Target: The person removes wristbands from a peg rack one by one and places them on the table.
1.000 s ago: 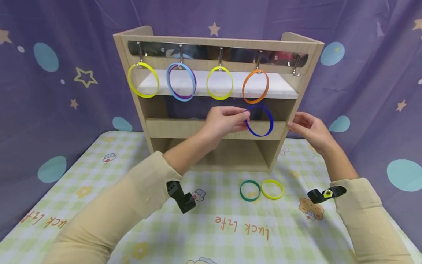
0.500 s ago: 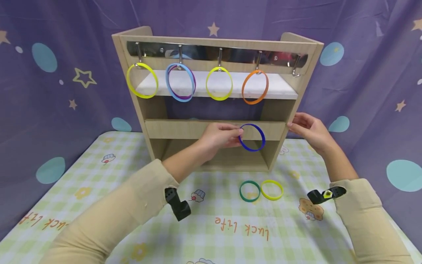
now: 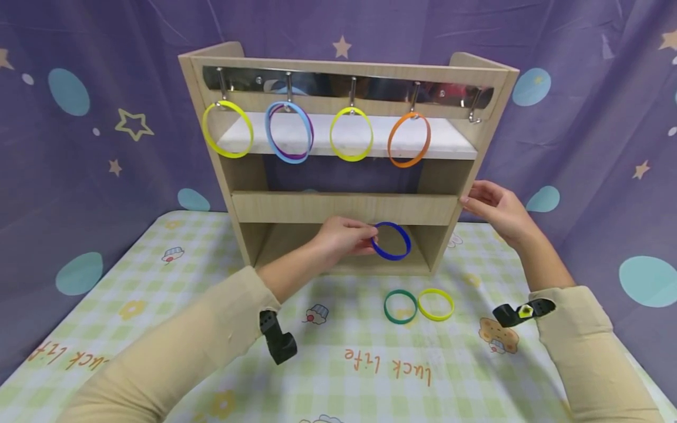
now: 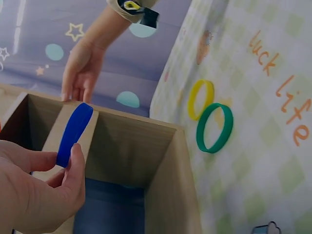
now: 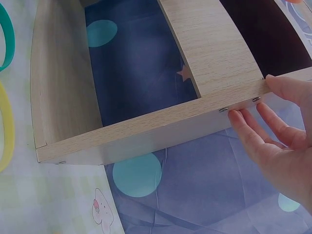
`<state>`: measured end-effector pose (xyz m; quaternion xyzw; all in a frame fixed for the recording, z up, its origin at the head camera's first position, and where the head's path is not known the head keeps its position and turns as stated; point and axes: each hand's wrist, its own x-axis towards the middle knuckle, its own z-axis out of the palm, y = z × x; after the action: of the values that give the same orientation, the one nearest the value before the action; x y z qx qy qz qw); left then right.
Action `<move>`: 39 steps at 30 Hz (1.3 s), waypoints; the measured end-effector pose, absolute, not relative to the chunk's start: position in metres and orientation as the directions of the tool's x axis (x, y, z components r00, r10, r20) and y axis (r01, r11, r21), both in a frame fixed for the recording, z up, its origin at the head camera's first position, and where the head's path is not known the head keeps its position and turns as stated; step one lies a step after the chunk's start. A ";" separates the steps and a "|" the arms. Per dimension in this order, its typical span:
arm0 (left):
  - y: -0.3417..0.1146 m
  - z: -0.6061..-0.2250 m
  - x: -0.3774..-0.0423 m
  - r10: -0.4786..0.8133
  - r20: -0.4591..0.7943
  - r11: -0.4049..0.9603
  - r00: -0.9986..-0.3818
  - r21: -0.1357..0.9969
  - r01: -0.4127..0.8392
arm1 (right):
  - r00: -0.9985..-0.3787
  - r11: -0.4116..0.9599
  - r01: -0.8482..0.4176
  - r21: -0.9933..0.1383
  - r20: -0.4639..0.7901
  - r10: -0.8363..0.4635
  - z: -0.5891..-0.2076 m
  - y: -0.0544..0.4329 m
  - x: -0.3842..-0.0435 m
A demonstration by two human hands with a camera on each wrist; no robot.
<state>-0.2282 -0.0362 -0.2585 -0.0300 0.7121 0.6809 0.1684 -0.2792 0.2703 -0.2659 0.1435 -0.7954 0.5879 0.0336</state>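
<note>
Pinching the blue wristband (image 4: 74,133) by one edge near head-view centre, presumably leaving its loop clear, the left hand (image 3: 344,238) works while the right hand (image 3: 498,210) grips the wooden rack (image 3: 344,209), likely for steadiness.

the surface (image 3: 296,382) has a pale green and white check, printed with orange flowers (image 3: 132,309), a cupcake (image 3: 316,314) and lettering (image 3: 376,364) reading "luck life", upside down in the head view. a wooden rack (image 3: 344,208) stands upright towards its far side. in front of the rack's right half, a green ring (image 3: 400,321) and a yellow ring (image 3: 436,318) rest side by side, the green on the left; their edges seem to touch, though it's hard to be sure.
</note>
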 end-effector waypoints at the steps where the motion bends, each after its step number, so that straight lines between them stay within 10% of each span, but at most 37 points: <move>1: -0.037 -0.260 -0.228 0.187 -0.283 0.077 -0.941 0.959 -0.273 | -0.957 0.267 -0.267 -0.926 0.221 -0.188 -0.266 0.270 -0.279; 39: -0.062 -0.331 -0.222 0.143 -0.391 0.199 -0.909 0.911 -0.361 | -0.967 0.355 -0.246 -0.902 0.203 -0.154 -0.265 0.268 -0.279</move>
<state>-0.2224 -0.0623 -0.3312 -0.0728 0.7477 0.6288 0.2004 -0.2794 0.2684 -0.2654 0.1214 -0.8222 0.5546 0.0415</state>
